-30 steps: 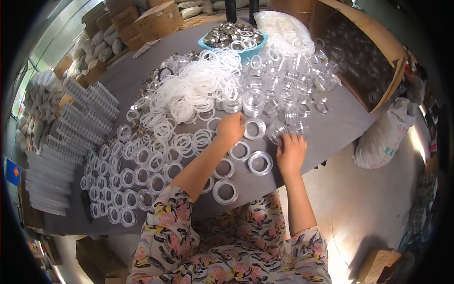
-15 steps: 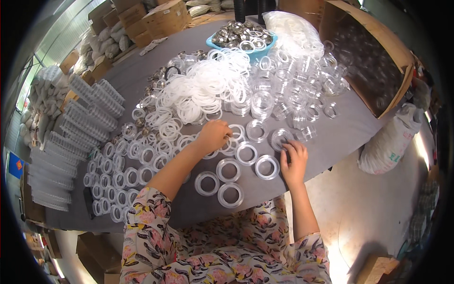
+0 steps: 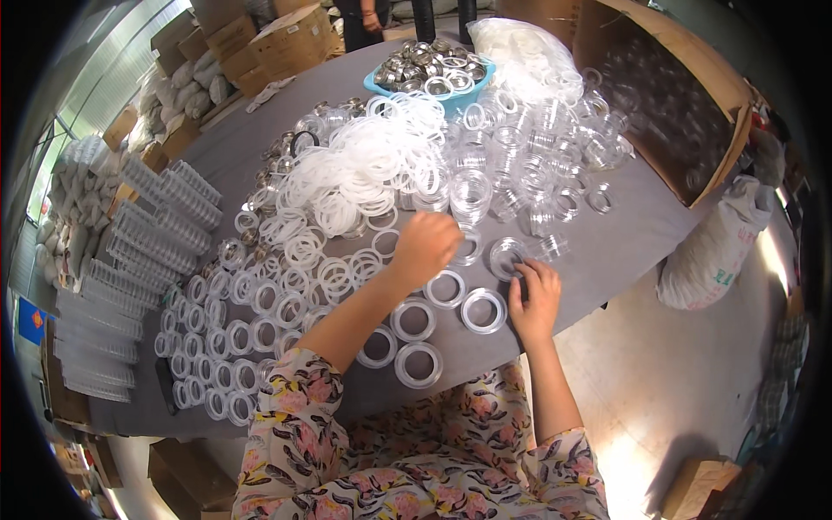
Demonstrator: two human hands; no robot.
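My left hand [image 3: 428, 246] is closed, fingers curled down beside a clear plastic ring [image 3: 469, 246]; whatever it holds is hidden beneath the fingers. My right hand [image 3: 536, 301] has its fingertips bent over the near right edge of another clear ring [image 3: 505, 258], gripping it on the table. Several clear rings lie flat between my forearms, among them one ring [image 3: 484, 310] close to my right thumb and another ring [image 3: 419, 365] near the table edge. Beyond my left hand spreads a heap of thin white gasket rings [image 3: 355, 165].
Loose clear rings [image 3: 537, 165] pile up at the back right, below a plastic bag [image 3: 529, 65] and a cardboard box [image 3: 737, 143]. A blue basin [image 3: 374, 85] holds metal-coloured rings. Stacked clear rings [image 3: 100, 325] line the left. Another person's hand [image 3: 371, 19] shows at the back.
My left hand has moved right from the white gaskets toward the clear rings. My right hand stays at its ring. A person has come into view at the back.
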